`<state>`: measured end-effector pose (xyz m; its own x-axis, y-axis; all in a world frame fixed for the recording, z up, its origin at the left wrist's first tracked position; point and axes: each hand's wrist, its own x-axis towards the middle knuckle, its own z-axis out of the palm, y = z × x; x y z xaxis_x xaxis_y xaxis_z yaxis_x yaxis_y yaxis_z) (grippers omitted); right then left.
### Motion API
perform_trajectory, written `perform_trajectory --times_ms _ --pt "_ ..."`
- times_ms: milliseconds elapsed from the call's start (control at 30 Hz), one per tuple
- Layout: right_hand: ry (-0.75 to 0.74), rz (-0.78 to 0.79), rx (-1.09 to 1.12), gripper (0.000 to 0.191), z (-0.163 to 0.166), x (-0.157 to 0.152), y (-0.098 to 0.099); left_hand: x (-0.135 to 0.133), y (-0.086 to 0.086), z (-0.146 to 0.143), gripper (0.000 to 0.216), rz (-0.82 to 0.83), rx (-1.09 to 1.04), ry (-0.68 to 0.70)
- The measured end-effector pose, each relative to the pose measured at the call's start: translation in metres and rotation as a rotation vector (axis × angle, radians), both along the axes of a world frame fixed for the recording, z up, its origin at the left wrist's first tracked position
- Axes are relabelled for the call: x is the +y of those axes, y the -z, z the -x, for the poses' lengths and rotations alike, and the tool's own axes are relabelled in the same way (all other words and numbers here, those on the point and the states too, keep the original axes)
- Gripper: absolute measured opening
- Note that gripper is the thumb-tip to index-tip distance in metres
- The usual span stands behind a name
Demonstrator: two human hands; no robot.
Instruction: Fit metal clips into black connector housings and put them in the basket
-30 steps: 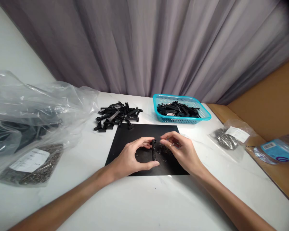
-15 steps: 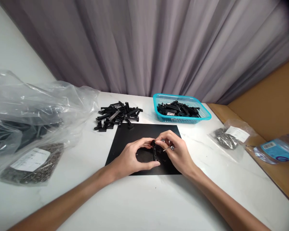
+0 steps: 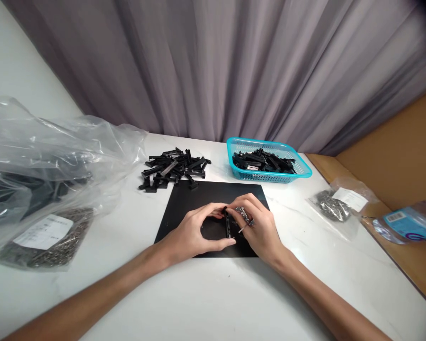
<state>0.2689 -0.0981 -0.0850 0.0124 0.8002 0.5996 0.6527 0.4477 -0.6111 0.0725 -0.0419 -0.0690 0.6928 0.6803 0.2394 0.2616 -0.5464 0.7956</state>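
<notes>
My left hand [image 3: 193, 233] pinches a slim black plastic connector [image 3: 227, 225] upright between thumb and forefinger over a black mat [image 3: 184, 203]. My right hand [image 3: 259, 229] presses against the connector's right side, fingers closed on small shiny metal pins [image 3: 244, 215]; one thin pin sticks out between them. A loose pile of black connectors [image 3: 173, 169] lies just behind the mat. Further back on the right, a turquoise basket [image 3: 301, 166] holds more black connectors.
A big clear plastic bag [image 3: 46, 156] with dark parts and a labelled bag of metal pins [image 3: 42, 239] fill the left. Another small bag of pins [image 3: 335, 203] lies on the right by a brown board [image 3: 394, 142]. Grey curtain behind.
My right hand has moved left from the pins on the mat to the connector and now touches it. The left hand has kept the connector still.
</notes>
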Motion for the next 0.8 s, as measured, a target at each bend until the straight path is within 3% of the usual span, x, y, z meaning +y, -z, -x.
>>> perform_trajectory --times_ms 200,433,800 --pt "0.106 -0.039 -0.011 0.006 0.002 -0.001 0.003 0.001 0.003 0.000 0.064 -0.003 0.003 -0.010" --pt "0.199 -0.203 -0.273 0.015 0.003 -0.004 0.012 0.002 0.002 -0.001 0.061 -0.025 -0.013 -0.014" --pt "0.209 -0.322 -0.521 0.022 0.004 -0.013 0.008 0.001 0.002 0.001 0.058 -0.067 -0.017 0.006"
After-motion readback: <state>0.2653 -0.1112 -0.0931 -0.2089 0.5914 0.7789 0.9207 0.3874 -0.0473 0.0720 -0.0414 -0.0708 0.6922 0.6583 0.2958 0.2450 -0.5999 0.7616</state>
